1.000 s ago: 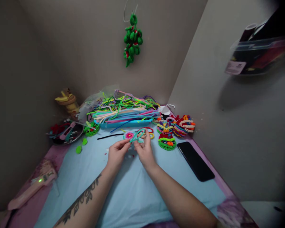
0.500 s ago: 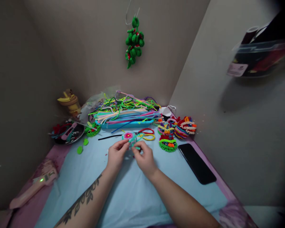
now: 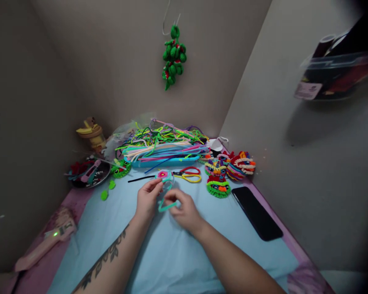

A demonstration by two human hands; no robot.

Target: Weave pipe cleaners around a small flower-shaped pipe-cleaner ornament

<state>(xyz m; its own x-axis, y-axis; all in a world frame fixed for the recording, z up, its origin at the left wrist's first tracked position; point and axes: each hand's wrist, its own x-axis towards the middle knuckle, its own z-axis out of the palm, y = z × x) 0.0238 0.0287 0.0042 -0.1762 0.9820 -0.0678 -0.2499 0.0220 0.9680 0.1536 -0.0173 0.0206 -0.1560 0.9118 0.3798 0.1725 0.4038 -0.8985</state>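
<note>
Tray (image 3: 159, 164) Standing at Twelve, Phone (image 3: 256, 213) Lying at Three

The left hand (image 3: 147, 198) is holding the flower (image 3: 163, 175); the right hand (image 3: 183, 207), just beside it at three, is gripping the strand (image 3: 164, 208). From this centre, scissors (image 3: 181, 176) are lying just beyond at two o'clock, toys (image 3: 218, 189) clustering farther out. The tray is sitting at twelve, pipe cleaners (image 3: 168, 149) lying over it, a decoration (image 3: 173, 54) hanging on the wall (image 3: 125, 61) behind. A bowl (image 3: 104, 175) is resting between nine and ten, a pot (image 3: 94, 136) standing behind it at ten. A tool (image 3: 44, 248) is lying at eight, on the table (image 3: 72, 200) beside the cloth (image 3: 171, 253). The phone is lying by the table's edge. A box (image 3: 328, 79) is sitting high at two.
</note>
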